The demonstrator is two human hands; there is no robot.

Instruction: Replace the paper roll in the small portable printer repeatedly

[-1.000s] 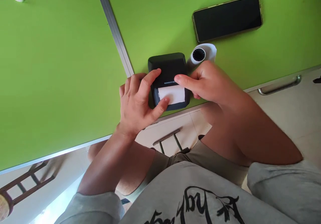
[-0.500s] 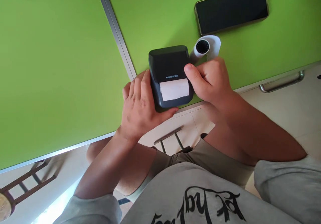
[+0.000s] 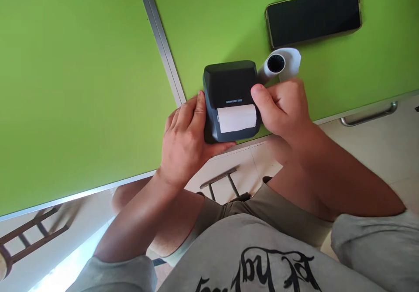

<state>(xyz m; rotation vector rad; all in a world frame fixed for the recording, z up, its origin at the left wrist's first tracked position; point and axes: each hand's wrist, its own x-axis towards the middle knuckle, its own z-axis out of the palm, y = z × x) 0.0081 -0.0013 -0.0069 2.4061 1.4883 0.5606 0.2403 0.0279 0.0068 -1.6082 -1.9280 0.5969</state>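
A dark label printer (image 3: 229,82) marked NIIMBOT sits near the front edge of the green table. From its front slot hangs a strip of white label paper (image 3: 237,118). My left hand (image 3: 186,139) wraps the printer's left side, its fingers along that side and its thumb under the front edge. On the opposite side, my right hand (image 3: 283,104) is closed, with the thumb against the casing and the other fingers curled and partly hidden. Just behind that hand stands a roll of white paper (image 3: 290,60) with a dark core, its loose end curling right.
A smartphone (image 3: 314,17) with a dark screen lies farther back on the green table (image 3: 81,87). A grey metal strip (image 3: 162,39) crosses the tabletop. A metal handle (image 3: 368,115) projects at the front right, and a wooden stool (image 3: 32,235) stands lower left.
The whole view has shifted slightly, so the table things appear a little farther right. Both hands keep their places on the printer.
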